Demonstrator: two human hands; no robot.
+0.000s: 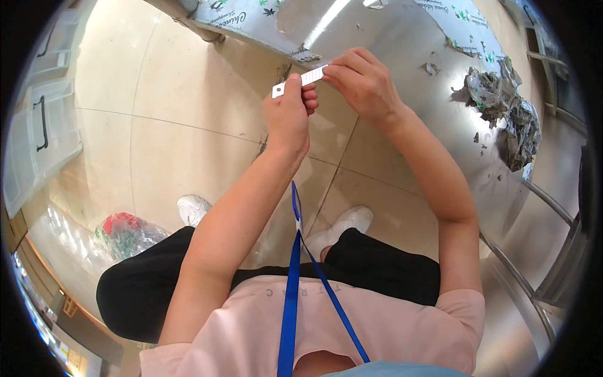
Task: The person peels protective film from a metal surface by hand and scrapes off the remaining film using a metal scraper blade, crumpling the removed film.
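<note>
A snap-off knife blade (312, 76), pale and scored with cross lines, is stretched between my two hands above the floor, near the edge of a metal surface (408, 81). My left hand (289, 113) is closed on the end with the small round hole, its thumb lying along the blade. At the opposite end, my right hand (364, 85) pinches the blade between thumb and fingers, covering its tip. Printed film (235, 16) partly covers the metal surface, with torn, ragged edges.
Crumpled film scraps (518, 135) are heaped on the metal surface at right. Clear plastic drawers (47, 125) stand at left. A clear plastic bag (129, 235) with red and green contents lies by my left knee. A metal rail (512, 267) runs at lower right.
</note>
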